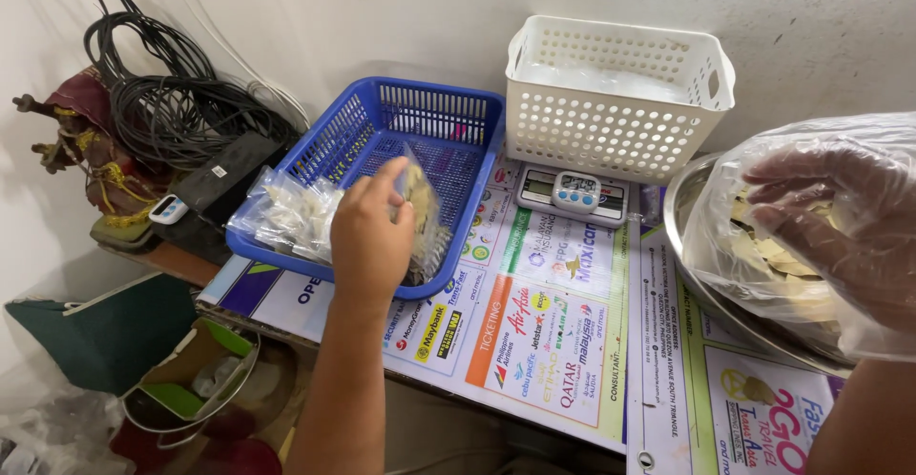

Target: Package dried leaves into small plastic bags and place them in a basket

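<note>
My left hand (370, 237) reaches over the front rim of a blue mesh basket (382, 122) and grips a small clear packet of pale dried pieces (418, 203). More filled clear packets (286, 213) lie heaped in the basket's left part. My right hand (830, 213) wears a loose clear plastic glove and rests, fingers spread, on pale dried leaves (778, 256) inside a metal bowl (679, 237) at the right. No item shows in that hand's grasp.
A white perforated basket (615, 98) stands against the wall, with a small digital scale (572, 192) in front of it. Printed posters (544, 332) cover the table. Coiled black cables (167, 93) hang at the left; bags and a box (191, 370) sit below the table edge.
</note>
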